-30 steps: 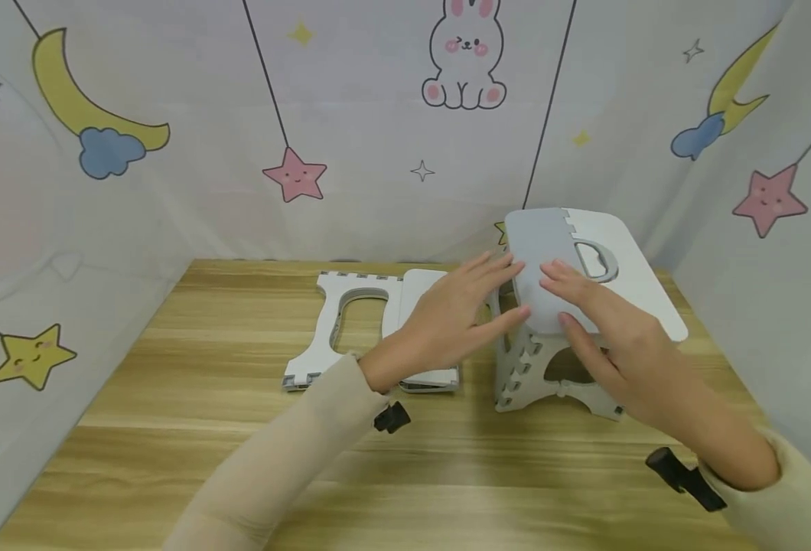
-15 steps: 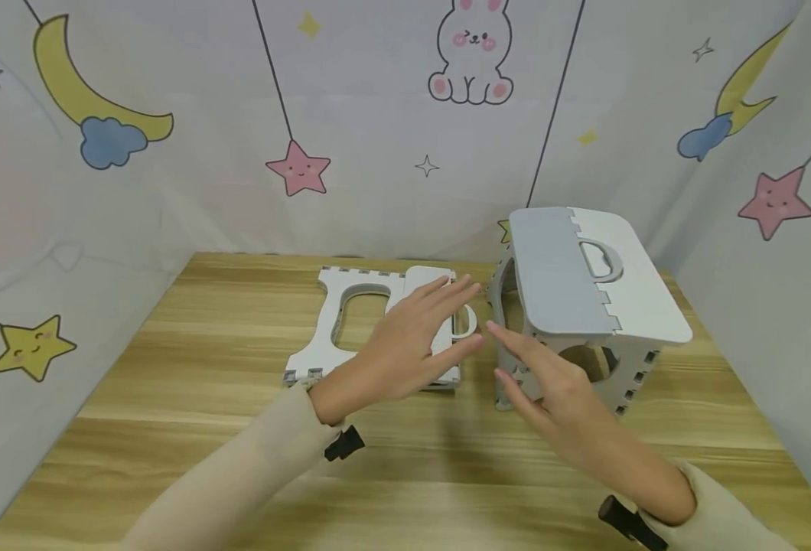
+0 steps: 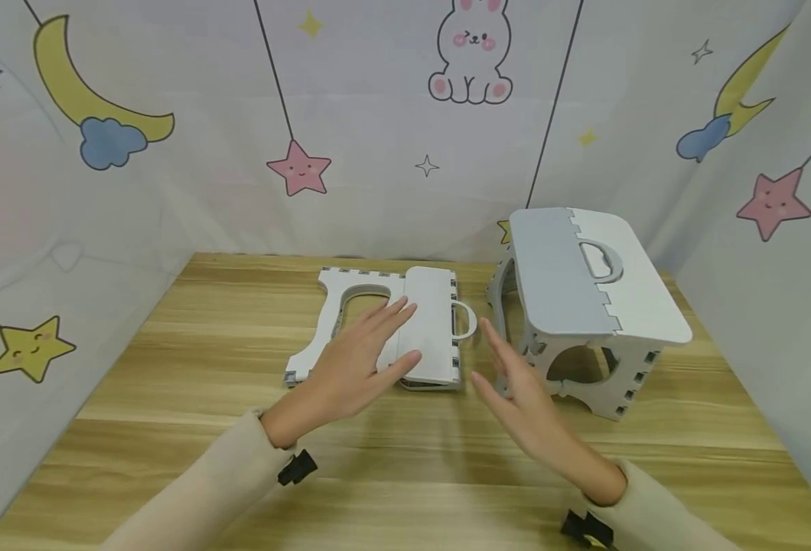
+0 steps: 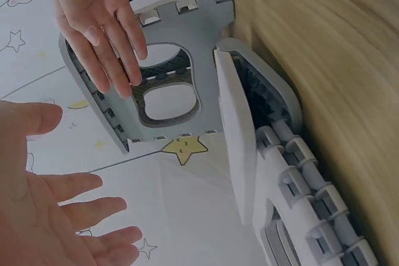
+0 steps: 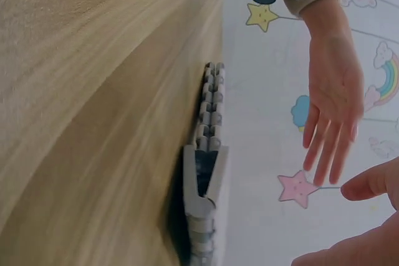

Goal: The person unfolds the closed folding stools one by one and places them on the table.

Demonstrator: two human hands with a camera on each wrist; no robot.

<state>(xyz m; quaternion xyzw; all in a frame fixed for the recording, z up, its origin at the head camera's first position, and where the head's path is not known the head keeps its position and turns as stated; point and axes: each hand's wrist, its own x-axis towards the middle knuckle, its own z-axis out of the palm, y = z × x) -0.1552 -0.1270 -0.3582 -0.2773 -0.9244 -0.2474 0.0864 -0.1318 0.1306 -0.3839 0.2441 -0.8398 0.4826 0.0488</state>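
Note:
A white folding step stool (image 3: 430, 325) lies folded flat on the table, its loop handle pointing right. My left hand (image 3: 346, 363) hovers over its near left part, fingers extended and holding nothing. Between this stool and a second one, my right hand (image 3: 526, 394) is held up with straight fingers, also holding nothing. That second stool (image 3: 555, 268) stands unfolded on its legs, its top half grey and half white, with a handle slot in the middle. In the left wrist view, the folded stool's hinged edge (image 4: 312, 185) shows close by, and both palms face inward.
The wood-grain table (image 3: 405, 497) reaches forward to a fabric backdrop (image 3: 378, 99) printed with a rabbit, moons and stars. More fabric hangs at both sides. Black camera mounts (image 3: 298, 467) sit at the cuffs of the light sleeves.
Both hands have come away from the unfolded stool's top and moved left and back toward the folded stool. Both stools stay where they were on the table.

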